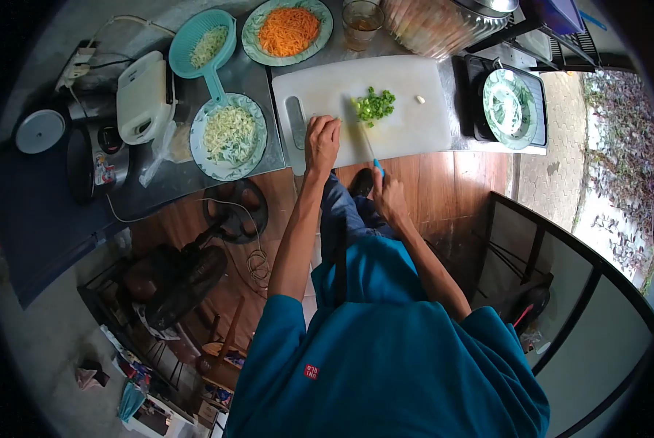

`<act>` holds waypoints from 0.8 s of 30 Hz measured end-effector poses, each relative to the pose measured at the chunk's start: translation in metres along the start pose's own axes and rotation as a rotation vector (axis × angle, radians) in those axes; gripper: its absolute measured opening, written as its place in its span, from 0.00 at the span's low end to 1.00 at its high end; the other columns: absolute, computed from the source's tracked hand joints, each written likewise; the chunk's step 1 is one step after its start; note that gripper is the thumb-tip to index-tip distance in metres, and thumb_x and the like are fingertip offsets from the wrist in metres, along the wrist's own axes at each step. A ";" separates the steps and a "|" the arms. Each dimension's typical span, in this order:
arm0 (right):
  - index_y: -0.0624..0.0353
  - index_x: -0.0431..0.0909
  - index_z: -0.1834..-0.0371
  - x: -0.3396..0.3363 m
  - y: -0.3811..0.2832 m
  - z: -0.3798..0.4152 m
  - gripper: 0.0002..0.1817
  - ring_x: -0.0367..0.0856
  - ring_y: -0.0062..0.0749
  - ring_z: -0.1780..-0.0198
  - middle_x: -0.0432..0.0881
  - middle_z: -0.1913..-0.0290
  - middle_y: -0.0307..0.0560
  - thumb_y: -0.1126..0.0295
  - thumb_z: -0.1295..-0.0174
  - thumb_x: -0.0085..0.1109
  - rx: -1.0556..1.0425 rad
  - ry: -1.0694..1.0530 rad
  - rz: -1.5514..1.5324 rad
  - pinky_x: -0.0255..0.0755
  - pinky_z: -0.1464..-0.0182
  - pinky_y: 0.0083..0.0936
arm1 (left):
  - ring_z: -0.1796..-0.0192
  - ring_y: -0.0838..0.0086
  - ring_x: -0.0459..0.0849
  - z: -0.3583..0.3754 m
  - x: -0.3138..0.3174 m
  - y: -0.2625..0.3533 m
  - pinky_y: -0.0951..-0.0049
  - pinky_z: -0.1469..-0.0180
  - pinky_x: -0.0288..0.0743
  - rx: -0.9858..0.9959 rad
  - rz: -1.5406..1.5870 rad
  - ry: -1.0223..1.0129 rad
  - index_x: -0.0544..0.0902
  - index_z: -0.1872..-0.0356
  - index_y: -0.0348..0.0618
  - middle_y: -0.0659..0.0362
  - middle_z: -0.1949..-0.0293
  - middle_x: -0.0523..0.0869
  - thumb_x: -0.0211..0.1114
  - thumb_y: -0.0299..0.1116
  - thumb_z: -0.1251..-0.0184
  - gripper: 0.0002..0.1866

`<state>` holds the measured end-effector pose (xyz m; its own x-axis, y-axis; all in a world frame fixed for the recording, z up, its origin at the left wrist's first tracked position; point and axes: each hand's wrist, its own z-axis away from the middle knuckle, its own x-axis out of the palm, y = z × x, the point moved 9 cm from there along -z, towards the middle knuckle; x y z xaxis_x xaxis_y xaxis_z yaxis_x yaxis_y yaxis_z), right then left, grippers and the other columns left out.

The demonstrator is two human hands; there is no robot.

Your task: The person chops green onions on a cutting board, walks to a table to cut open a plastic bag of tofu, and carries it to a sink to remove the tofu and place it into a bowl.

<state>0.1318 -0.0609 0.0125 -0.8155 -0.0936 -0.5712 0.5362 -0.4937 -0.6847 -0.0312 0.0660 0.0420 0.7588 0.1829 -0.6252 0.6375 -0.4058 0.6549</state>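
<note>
A white cutting board lies on the counter with a small heap of chopped green onion near its middle and a small pale piece to the right. My right hand is closed round the blue handle of a knife, whose blade reaches over the board's front edge, below the greens. On the left part of the board rests my left hand, fingers bent and pressed together, left of the blade; what they hold, if anything, is hidden.
Behind the board stand a plate of shredded carrot, a glass and a large clear container. To the left are a plate of pale shreds, a green strainer and a white appliance. A plate sits at right.
</note>
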 end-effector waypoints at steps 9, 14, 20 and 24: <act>0.67 0.77 0.60 -0.011 -0.012 0.008 0.23 0.76 0.73 0.66 0.78 0.71 0.75 0.54 0.27 0.45 -0.112 0.002 0.073 0.66 0.61 0.60 | 0.56 0.58 0.80 -0.008 0.009 0.005 0.62 0.53 0.76 -0.031 0.023 -0.032 0.84 0.64 0.34 0.53 0.60 0.82 0.67 0.21 0.44 0.07; 0.67 0.76 0.63 0.002 -0.012 0.015 0.23 0.76 0.74 0.66 0.77 0.72 0.75 0.54 0.27 0.45 -0.183 0.023 0.074 0.67 0.61 0.60 | 0.54 0.58 0.80 -0.001 0.008 0.004 0.62 0.51 0.76 -0.039 -0.003 -0.065 0.84 0.64 0.33 0.53 0.60 0.82 0.66 0.20 0.45 0.07; 0.65 0.75 0.66 0.009 -0.012 0.014 0.23 0.78 0.72 0.66 0.78 0.73 0.75 0.53 0.28 0.45 0.010 0.011 0.136 0.71 0.61 0.60 | 0.54 0.57 0.80 0.001 0.012 0.003 0.62 0.52 0.76 -0.019 0.016 -0.033 0.84 0.64 0.32 0.53 0.60 0.82 0.64 0.19 0.44 0.06; 0.64 0.76 0.67 0.005 -0.024 0.000 0.23 0.78 0.73 0.66 0.78 0.72 0.75 0.53 0.28 0.45 -0.048 0.082 0.105 0.72 0.61 0.60 | 0.55 0.58 0.81 -0.007 0.008 0.007 0.63 0.53 0.77 0.013 0.018 -0.031 0.84 0.65 0.33 0.53 0.61 0.83 0.65 0.19 0.43 0.05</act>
<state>0.1145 -0.0493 0.0263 -0.7348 -0.0703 -0.6746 0.6290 -0.4428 -0.6390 -0.0199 0.0715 0.0445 0.7656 0.1472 -0.6263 0.6215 -0.4208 0.6608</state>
